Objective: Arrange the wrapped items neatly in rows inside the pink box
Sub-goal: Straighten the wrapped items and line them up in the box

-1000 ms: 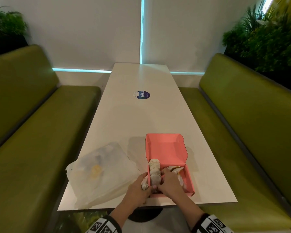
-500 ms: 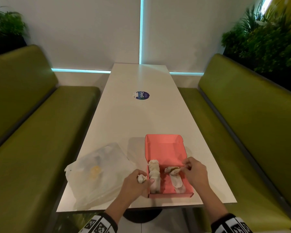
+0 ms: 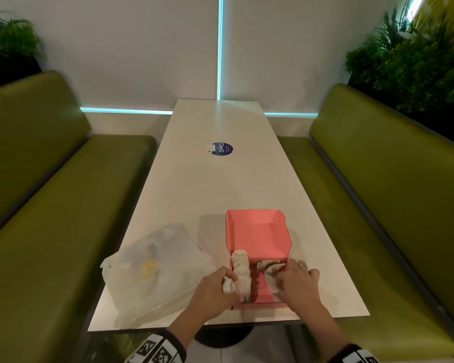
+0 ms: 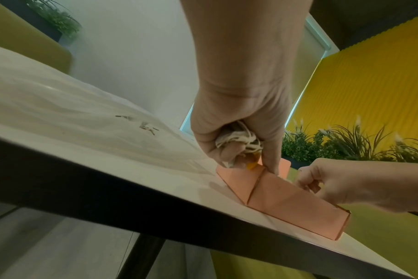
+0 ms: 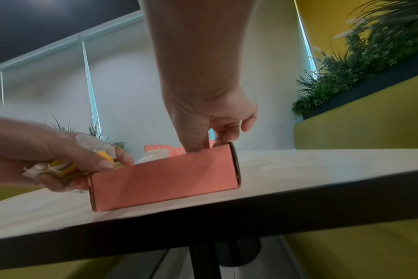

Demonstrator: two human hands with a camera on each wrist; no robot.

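The pink box (image 3: 260, 231) stands open near the table's front edge, its lid tipped back. A row of white wrapped items (image 3: 240, 268) lies along its left wall, and two loose ones (image 3: 269, 265) lie at the right. At the box's left front corner my left hand (image 3: 222, 285) grips a crumpled wrapped item (image 3: 228, 285), showing yellow in the right wrist view (image 5: 60, 168). My right hand (image 3: 286, 282) reaches into the right side. Its thumb and forefinger pinch a long wrapped item (image 3: 272, 284); the box wall (image 5: 165, 179) hides the contact from the wrist.
A clear plastic bag (image 3: 155, 271) with something yellow inside lies left of the box. The white table (image 3: 220, 192) stretches away with a round blue sticker (image 3: 222, 148) on it. Green benches (image 3: 391, 192) flank both sides.
My right hand left the row, went to the box's far right, then came back toward me over the long item. The left hand drew a wrapped item to the left front corner.
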